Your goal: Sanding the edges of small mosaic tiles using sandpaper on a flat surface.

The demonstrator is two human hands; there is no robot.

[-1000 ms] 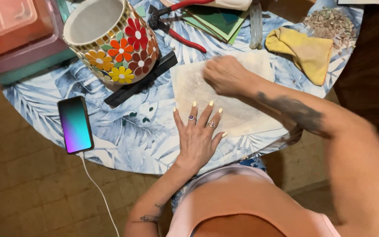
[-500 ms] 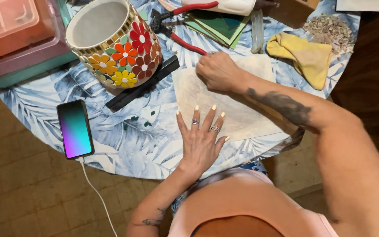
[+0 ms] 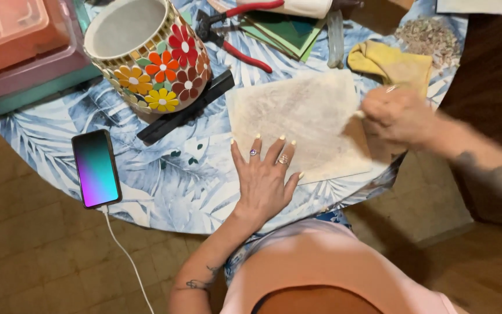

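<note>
A pale, dusty rectangular board (image 3: pixel 300 119) lies on the round table with a blue leaf-print cloth (image 3: pixel 164 186). My left hand (image 3: pixel 265 174) rests flat on the board's near-left edge, fingers spread, with rings on two fingers. My right hand (image 3: pixel 396 116) is blurred at the board's right edge, fingers curled; whether it holds anything is unclear. A mosaic pot with coloured flowers (image 3: pixel 146 55) stands at the far left of the table.
A lit phone (image 3: pixel 95 168) on a white cable lies at the left edge. A black bar (image 3: pixel 184 107) lies by the pot. Red-handled pliers (image 3: pixel 233 35), green glass sheets (image 3: pixel 286 32), a yellow cloth (image 3: pixel 393 67), a heap of small chips (image 3: pixel 431 35) and plastic boxes (image 3: pixel 18 52) lie behind.
My right hand has swept from the board's far-left corner across to its right edge. The left hand has stayed pressed on the board.
</note>
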